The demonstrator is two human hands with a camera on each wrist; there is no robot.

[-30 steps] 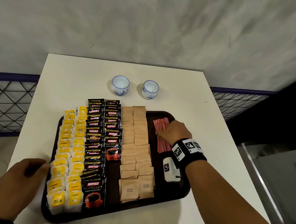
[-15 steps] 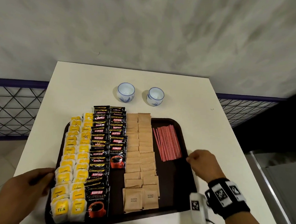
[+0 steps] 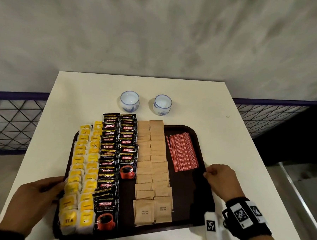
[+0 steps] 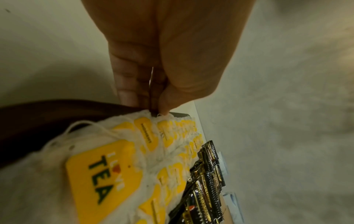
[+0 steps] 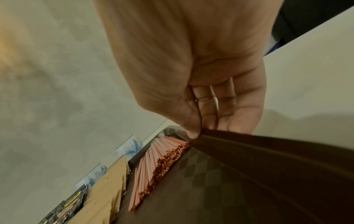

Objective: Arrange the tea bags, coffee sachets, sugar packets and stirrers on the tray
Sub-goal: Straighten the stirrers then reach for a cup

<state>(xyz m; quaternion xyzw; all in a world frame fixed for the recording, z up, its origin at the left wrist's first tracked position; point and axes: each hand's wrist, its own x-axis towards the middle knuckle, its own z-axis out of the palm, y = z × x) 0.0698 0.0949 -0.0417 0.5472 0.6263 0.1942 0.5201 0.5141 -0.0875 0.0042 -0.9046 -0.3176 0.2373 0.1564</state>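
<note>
On tray (image 3: 185, 220), right side: right hand (image 3: 219, 180) has left stirrers (image 3: 182, 151), now pinches right rim. Left hand (image 3: 38, 196) pinches left rim beside tea bags (image 3: 83, 172). Coffee sachets (image 3: 115, 154), sugar packets (image 3: 153, 167) between, in rows. Arranging looks finished; lift likely next.

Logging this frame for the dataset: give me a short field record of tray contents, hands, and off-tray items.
tray: dark brown tray on white table
columns, left to right: tea bags, coffee sachets, sugar packets, stirrers
left hand: grip pinching the tray's left rim
right hand: grip pinching the tray's right rim
off tray: two cups behind it
</note>
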